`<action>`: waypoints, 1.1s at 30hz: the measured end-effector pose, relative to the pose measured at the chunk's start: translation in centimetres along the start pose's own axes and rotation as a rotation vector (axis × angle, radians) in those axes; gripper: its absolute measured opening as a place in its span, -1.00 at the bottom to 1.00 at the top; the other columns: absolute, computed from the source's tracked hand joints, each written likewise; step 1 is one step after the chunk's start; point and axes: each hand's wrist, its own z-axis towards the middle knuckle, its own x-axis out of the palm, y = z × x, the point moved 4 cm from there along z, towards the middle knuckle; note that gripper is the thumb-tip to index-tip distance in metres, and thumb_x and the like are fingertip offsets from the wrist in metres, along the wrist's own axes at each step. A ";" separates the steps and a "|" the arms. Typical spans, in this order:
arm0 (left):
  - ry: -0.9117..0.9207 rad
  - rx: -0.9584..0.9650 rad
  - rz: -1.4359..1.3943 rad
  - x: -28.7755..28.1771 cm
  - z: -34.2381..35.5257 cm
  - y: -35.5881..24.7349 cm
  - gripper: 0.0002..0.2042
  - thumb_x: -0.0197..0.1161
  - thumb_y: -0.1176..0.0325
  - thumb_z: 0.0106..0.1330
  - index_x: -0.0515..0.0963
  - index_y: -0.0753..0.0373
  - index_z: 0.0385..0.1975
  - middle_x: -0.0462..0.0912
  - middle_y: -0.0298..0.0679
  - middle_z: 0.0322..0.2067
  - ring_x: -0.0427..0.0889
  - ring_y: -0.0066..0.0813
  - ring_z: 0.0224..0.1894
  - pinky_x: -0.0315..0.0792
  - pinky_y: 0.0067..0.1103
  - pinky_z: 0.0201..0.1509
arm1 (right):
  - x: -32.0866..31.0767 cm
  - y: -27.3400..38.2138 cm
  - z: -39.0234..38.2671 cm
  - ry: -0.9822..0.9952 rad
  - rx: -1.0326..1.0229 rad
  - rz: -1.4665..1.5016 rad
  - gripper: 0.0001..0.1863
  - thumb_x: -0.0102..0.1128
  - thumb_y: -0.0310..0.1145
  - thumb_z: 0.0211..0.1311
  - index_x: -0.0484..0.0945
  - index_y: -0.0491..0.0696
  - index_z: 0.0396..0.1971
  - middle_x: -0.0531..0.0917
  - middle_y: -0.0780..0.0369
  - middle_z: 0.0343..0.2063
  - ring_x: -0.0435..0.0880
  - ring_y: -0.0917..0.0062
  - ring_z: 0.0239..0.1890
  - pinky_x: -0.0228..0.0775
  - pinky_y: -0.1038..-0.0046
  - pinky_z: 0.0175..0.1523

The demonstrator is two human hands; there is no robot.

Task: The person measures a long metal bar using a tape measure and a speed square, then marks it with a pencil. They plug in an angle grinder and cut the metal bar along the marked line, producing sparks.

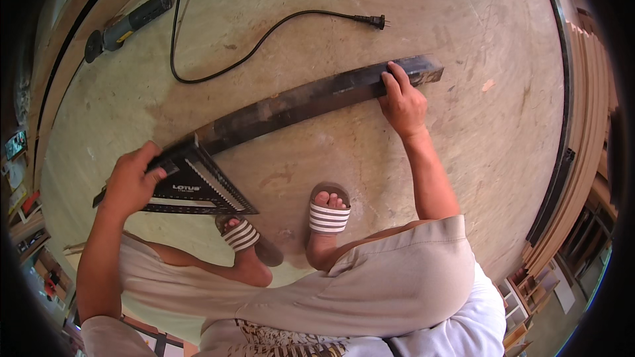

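A long dark metal bar (pixel 297 102) lies across the concrete floor, from lower left to upper right. My left hand (pixel 132 182) grips a black triangular square (pixel 198 188) and holds it against the bar's left end. My right hand (pixel 402 100) rests on the bar near its right end, fingers laid over the top. I am squatting, and my feet in striped slides (pixel 329 215) stand just below the bar.
An angle grinder (pixel 129 23) lies at the upper left, its black cord (pixel 264 33) looping across the floor to a loose plug (pixel 377 22). Wooden boards are stacked along the right edge (pixel 582 125). Shelves with clutter show at the far left.
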 end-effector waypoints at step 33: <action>-0.010 -0.162 -0.726 18.4 4.2 -5.6 -0.80 0.23 0.40 0.36 0.38 0.25 -0.14 0.69 -0.03 -0.32 0.70 -0.05 -0.21 0.50 -0.39 -0.11 | -0.8 -1.5 3.5 0.440 0.256 0.043 -0.30 0.44 -0.34 0.01 0.41 0.27 0.23 0.42 0.24 0.27 0.72 0.28 -0.14 0.59 0.27 -0.13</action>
